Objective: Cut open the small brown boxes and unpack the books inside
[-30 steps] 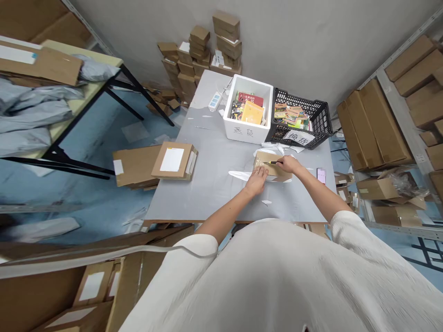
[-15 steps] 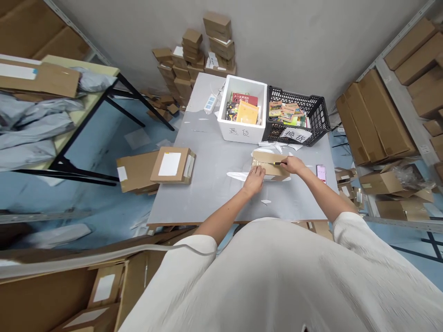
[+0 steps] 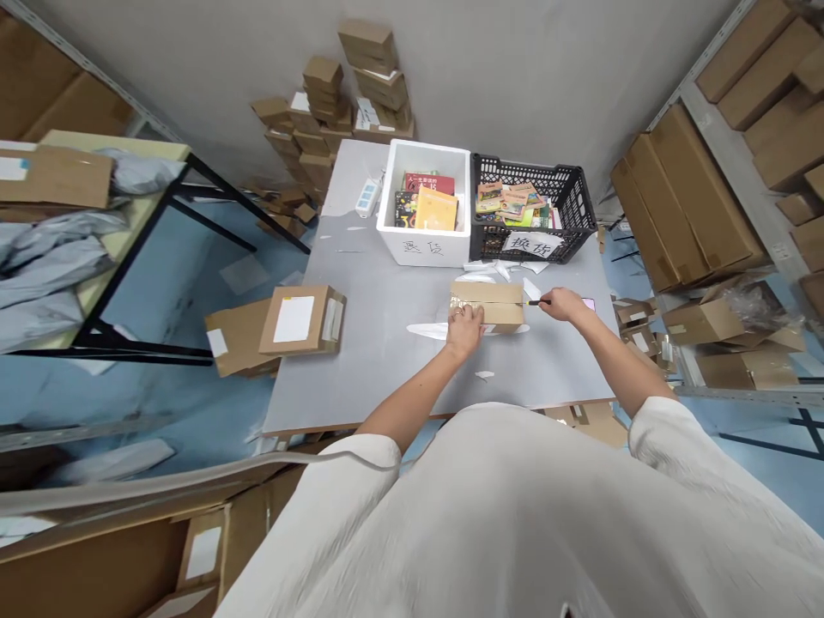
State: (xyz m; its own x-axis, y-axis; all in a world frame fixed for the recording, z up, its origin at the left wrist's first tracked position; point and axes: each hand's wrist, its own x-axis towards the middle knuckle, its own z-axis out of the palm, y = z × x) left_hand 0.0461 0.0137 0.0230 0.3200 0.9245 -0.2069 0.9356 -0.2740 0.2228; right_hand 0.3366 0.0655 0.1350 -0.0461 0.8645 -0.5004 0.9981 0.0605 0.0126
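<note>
A small taped cardboard box (image 3: 505, 313) lies on the grey table (image 3: 379, 360), with a dark slit line along its top seam. My left hand (image 3: 464, 333) holds it down at its left end, fingers bent over the top and near edge. In my closed right hand (image 3: 562, 305) is a box cutter (image 3: 534, 302) with a yellow and black handle. Its tip is at the right end of the box, by the seam; whether it touches I cannot tell. White paper scraps (image 3: 428, 330) lie around and partly under the box.
Behind the box stand a white foam bin (image 3: 425, 249) and a black plastic crate (image 3: 583, 210), both holding books. A labelled carton (image 3: 294, 319) sits at the table's left edge. A phone (image 3: 588, 304) lies beyond my right hand. Cartons fill the shelf (image 3: 714, 129) on the right.
My right hand has drawn the box cutter rightward along the seam, from near the box's left end to its right end. My left hand stays on the box. The whole view has shifted slightly.
</note>
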